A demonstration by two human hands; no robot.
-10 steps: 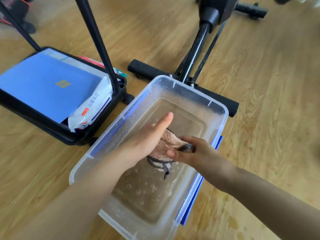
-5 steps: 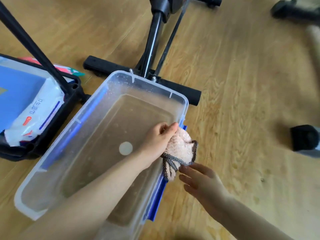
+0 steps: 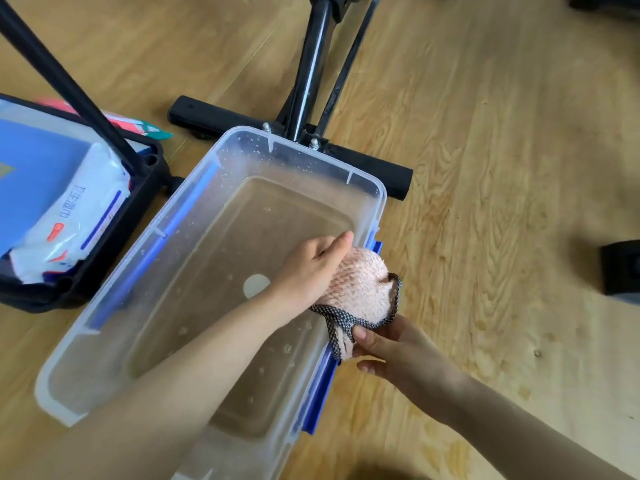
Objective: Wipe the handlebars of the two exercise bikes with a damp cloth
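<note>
A wet pink cloth [image 3: 360,289] with a dark checked edge is bunched over the right rim of a clear plastic tub [image 3: 298,147] that holds shallow water. My left hand [image 3: 311,268] grips the cloth from the tub side. My right hand [image 3: 391,344] pinches the cloth's hanging lower corner from below. An exercise bike's black frame post [image 3: 311,60] and floor bar [image 3: 374,168] stand just behind the tub. No handlebars are in view.
A black tray on wheels [image 3: 138,202] at the left holds a blue folder and a pack of wet wipes [image 3: 76,220], with a black pole rising from it. A dark object [image 3: 620,268] sits on the wood floor at the right edge.
The cloth has come up from the water to the tub's right rim. My right hand let go of it, then took hold of its lower corner again.
</note>
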